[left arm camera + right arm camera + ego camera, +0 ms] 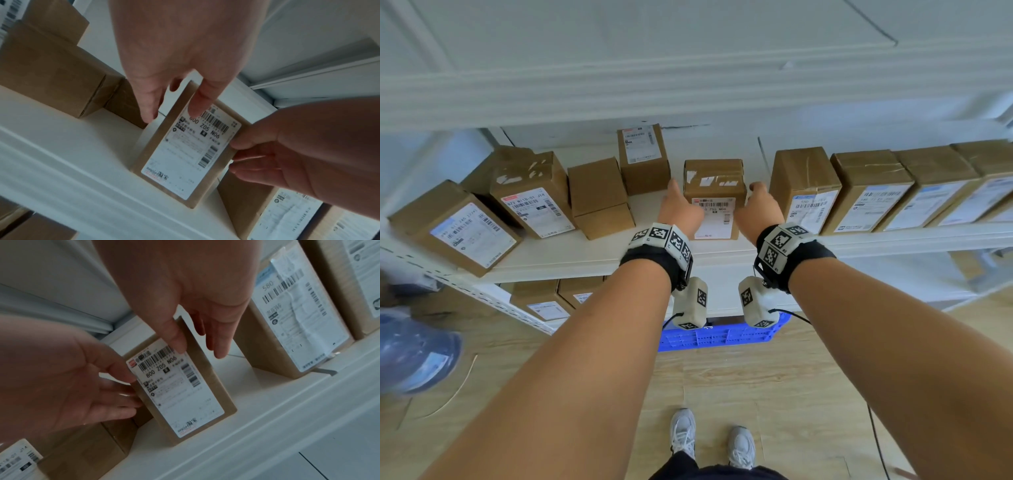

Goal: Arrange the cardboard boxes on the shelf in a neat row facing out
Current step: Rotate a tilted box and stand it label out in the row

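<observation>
A small cardboard box [714, 185] with a white shipping label stands upright on the white shelf [585, 257], its label facing out. My left hand [678, 205] lies along its left side and my right hand [758, 205] along its right side. In the left wrist view my left hand [172, 112] has straight fingers down the side of the box [185, 154] and its thumb on the front. In the right wrist view my right hand [199, 352] does the same on the box [185, 394]. A gap separates it from the row on the right.
Several labelled boxes [804, 192] stand in a row to the right, labels out. To the left several boxes [534, 198] sit at odd angles, one [643, 157] far back. A blue crate [719, 335] is on the floor below, and more boxes [544, 298] on a lower shelf.
</observation>
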